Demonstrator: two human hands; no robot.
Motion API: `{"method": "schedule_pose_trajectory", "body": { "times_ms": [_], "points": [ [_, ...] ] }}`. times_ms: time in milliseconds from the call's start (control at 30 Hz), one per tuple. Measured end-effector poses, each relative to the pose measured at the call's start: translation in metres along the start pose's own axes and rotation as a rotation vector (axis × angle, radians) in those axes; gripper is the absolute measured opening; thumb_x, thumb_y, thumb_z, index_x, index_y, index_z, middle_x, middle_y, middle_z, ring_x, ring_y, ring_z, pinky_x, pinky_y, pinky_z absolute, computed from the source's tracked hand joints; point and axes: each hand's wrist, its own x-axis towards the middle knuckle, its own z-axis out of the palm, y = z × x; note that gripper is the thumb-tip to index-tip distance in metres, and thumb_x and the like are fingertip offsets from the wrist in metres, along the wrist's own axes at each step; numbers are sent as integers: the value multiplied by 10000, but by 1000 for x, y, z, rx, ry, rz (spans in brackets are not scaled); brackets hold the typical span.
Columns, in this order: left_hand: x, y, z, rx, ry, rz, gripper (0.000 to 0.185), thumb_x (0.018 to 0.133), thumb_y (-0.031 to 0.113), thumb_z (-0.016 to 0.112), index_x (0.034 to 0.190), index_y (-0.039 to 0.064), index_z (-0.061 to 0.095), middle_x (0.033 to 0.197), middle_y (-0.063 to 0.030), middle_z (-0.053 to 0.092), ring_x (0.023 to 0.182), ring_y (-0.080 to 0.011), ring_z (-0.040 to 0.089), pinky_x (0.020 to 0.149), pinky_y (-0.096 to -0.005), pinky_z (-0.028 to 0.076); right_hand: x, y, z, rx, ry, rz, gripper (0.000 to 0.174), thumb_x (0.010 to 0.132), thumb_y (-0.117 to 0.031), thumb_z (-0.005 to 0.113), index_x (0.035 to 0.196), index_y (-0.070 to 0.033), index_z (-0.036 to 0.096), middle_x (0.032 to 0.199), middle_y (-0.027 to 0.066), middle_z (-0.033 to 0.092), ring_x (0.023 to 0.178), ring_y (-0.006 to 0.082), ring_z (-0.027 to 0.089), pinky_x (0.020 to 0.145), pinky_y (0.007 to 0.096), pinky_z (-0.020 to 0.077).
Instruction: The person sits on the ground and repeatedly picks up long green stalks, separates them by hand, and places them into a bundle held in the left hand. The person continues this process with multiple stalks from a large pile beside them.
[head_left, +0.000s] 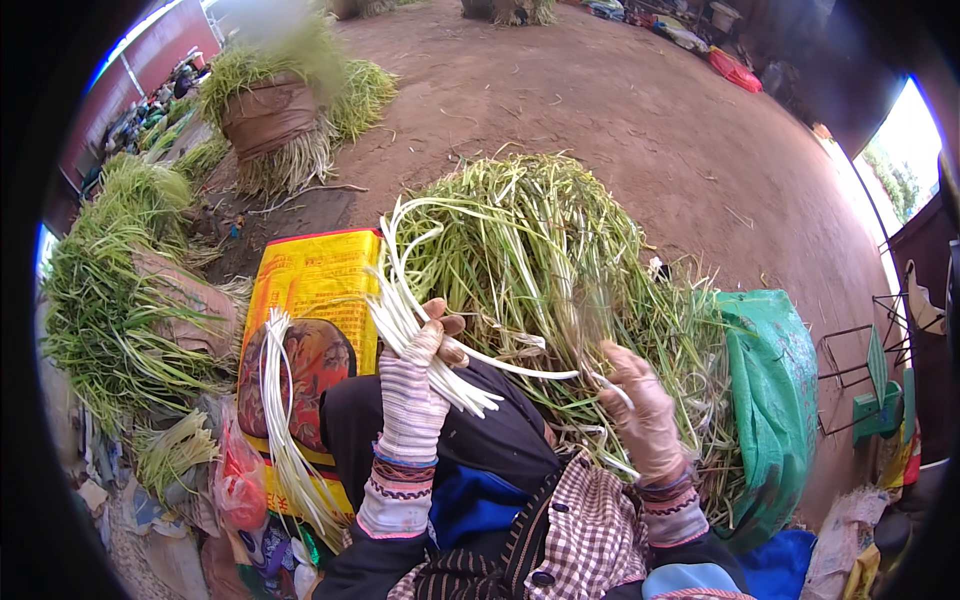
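Note:
My left hand (422, 367), in a striped knit glove with bare-looking fingertips, grips a bundle of peeled white stalks (397, 311). One long white stalk stretches from this bundle towards my right hand (640, 409), which wears a thin translucent glove. The right fingers are partly curled near the stalk's end; whether they pinch it cannot be told. In front of my knees lies a large heap of green leafy stalks (517, 240). Another bunch of white stalks (281, 420) rests at my left, over a patterned cushion (319, 367) and a yellow printed sack (307, 277).
Wrapped bundles of green stalks stand at the left (187, 300) and upper left (274, 120). A green woven sack (769, 397) borders the heap on the right. A red plastic bag (244, 487) lies lower left, and a metal-framed rack (847, 367) stands far right on the earthen floor (697, 165).

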Motion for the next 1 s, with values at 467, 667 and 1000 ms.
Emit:
{"method": "schedule_pose_trajectory", "body": {
  "times_ms": [467, 667, 1000],
  "points": [
    [-1, -15, -16, -22, -83, -87, 416, 954, 141, 683, 1327, 11, 551, 1103, -146, 675, 682, -125, 646, 595, -256, 554, -23, -23, 42, 696, -184, 380, 208, 988, -95, 621, 1146, 31, 672, 885, 43, 645, 738, 109, 613, 668, 237, 483],
    [0, -13, -20, -80, -71, -163, 437, 957, 179, 690, 1348, 46, 548, 1101, -128, 663, 691, -121, 642, 603, -252, 555, -15, -29, 51, 616, -152, 314, 196, 981, -109, 641, 1114, 24, 696, 852, 28, 633, 688, 70, 580, 628, 219, 461],
    [-3, -25, -17, -274, -276, -299, 415, 980, 205, 651, 1357, 62, 555, 1099, -104, 675, 842, -156, 670, 784, -351, 581, 10, -30, 69, 531, -327, 111, 169, 946, -124, 692, 1048, 6, 725, 976, 89, 731, 838, 161, 669, 760, 277, 535]
  ]
}}
